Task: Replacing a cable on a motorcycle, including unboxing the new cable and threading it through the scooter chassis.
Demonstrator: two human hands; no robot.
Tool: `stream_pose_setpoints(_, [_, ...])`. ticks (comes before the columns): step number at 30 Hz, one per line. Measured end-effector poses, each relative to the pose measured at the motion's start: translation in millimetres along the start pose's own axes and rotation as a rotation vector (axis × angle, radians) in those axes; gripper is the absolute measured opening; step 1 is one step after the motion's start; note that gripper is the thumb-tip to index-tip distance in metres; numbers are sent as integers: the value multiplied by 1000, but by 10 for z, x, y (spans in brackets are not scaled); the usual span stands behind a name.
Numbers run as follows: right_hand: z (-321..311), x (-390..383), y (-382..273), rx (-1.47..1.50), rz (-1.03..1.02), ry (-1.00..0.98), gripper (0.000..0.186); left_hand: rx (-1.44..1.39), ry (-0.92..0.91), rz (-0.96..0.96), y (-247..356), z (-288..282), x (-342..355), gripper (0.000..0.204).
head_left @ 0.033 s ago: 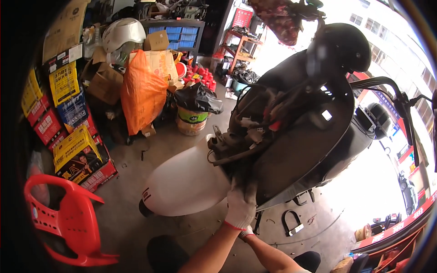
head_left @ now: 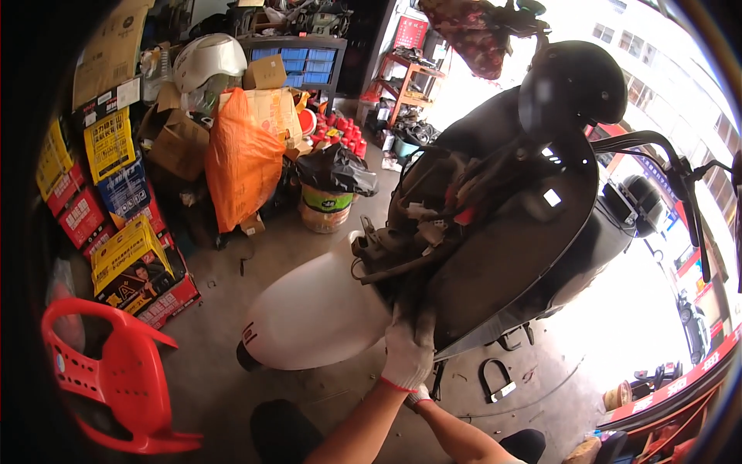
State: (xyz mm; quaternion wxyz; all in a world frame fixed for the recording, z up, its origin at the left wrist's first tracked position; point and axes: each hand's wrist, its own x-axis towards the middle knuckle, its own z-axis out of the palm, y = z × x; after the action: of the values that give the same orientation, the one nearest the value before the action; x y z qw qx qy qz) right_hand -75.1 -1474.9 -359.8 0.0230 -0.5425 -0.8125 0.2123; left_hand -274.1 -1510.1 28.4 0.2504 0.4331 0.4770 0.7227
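Observation:
A scooter stands partly stripped before me, with a white front fender [head_left: 301, 309] and a dark panel [head_left: 506, 251] around exposed cables and fittings [head_left: 429, 232]. My left hand [head_left: 408, 352], in a white glove with darkened fingers, is at the lower end of this dark front section. Its fingers look closed on something, but the dark parts make that hard to make out. Lower and behind it, my right hand [head_left: 420, 397] shows only its gloved wrist; its fingers are hidden.
A red plastic chair [head_left: 127, 379] is at lower left. Stacked boxes [head_left: 108, 139], an orange bag [head_left: 239, 170] and a bucket [head_left: 325, 205] line the back and left. A U-shaped lock [head_left: 495, 387] lies on the floor at right, near the bright doorway.

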Motion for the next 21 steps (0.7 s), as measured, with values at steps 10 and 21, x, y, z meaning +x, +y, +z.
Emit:
stream_pose_setpoints(10, [-428, -129, -608, -52, 35, -159, 29, -225, 17, -201, -686, 157, 111, 51])
stream_pose_setpoints(21, [-688, -236, -790, -75, -99, 27, 22, 667, -26, 517, -1049, 84, 154, 47])
